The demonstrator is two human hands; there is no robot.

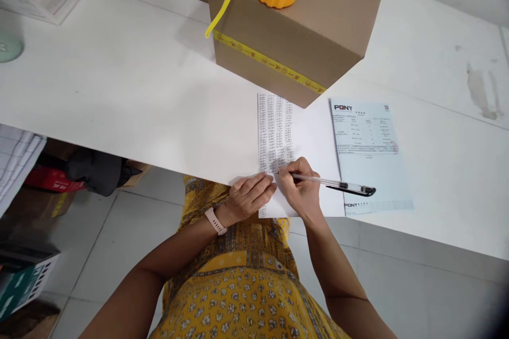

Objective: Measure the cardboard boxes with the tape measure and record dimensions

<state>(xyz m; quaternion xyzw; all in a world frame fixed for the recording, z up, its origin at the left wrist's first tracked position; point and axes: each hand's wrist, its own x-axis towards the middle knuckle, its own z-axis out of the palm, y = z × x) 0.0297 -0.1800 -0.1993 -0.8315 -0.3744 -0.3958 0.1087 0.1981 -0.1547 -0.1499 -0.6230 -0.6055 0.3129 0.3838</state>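
yellow flowered clothing (246, 302) sits below the white counter's (139, 95) near edge, where handwritten paper (314, 137) lies between a taped carton (274, 47) and a printed sheet (374, 169). the right hand (300, 190) pinches a pen (338, 184) against it; the left hand (250, 196), grasping nothing, rests palm-down, fingers extended over its left edge.

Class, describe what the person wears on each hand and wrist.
The left hand is gloveless, with a pale pink band of flat, narrow shape around its wrist. The right hand is gloveless too, its wrist without a band. No sleeve shows on either side.
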